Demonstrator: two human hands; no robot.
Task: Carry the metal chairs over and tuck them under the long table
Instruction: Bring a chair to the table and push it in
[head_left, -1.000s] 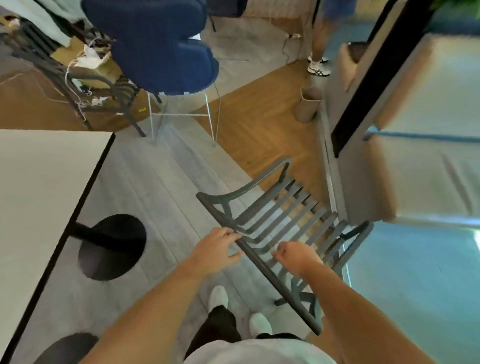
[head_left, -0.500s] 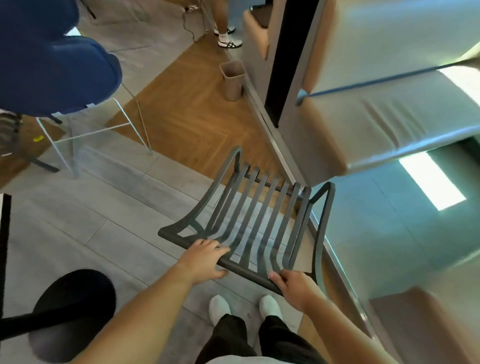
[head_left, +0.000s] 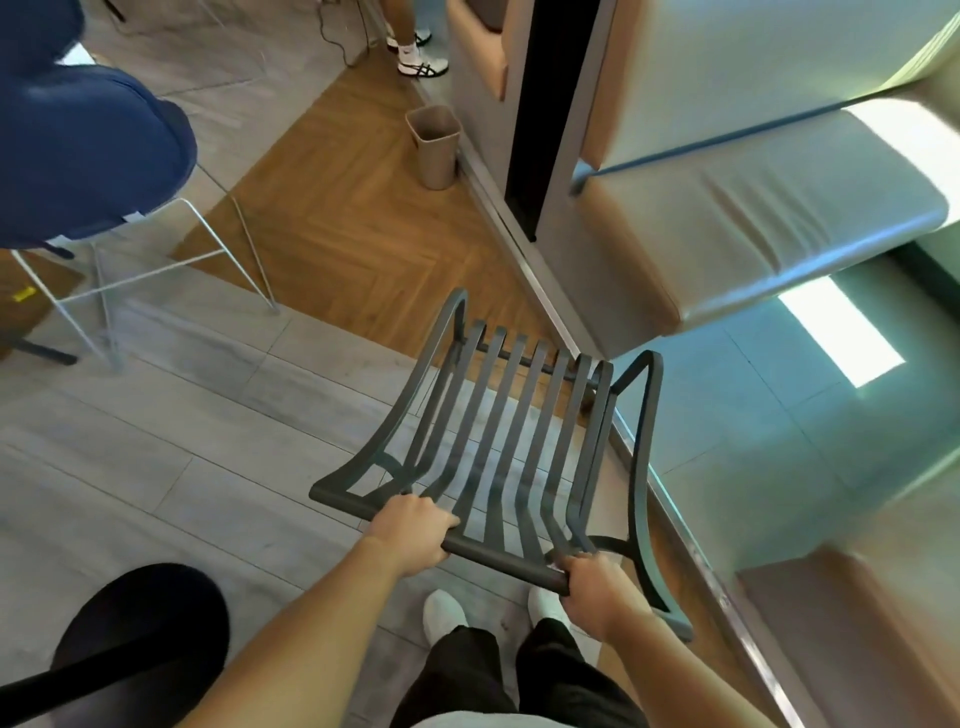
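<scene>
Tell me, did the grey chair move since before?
Yes. The grey chair swung round, its seat end now pointing toward the small bin.

Dark grey slatted metal chair (head_left: 511, 441): centre, directly before the person, its top rail nearest them. Left hand (head_left: 410, 535) on the left part of that rail; right hand (head_left: 597, 587) at its right end. White shoes (head_left: 444, 616): below the rail, on the grey plank floor (head_left: 156, 426). Round black table base (head_left: 140, 639): lower left. Blue upholstered stool on white wire legs (head_left: 88, 156): upper left. Tan plastic waste bin (head_left: 435, 145): beyond the chair, on the wooden herringbone floor (head_left: 353, 223), beside the booth. Pale cushioned booth bench (head_left: 753, 218): upper right.
</scene>
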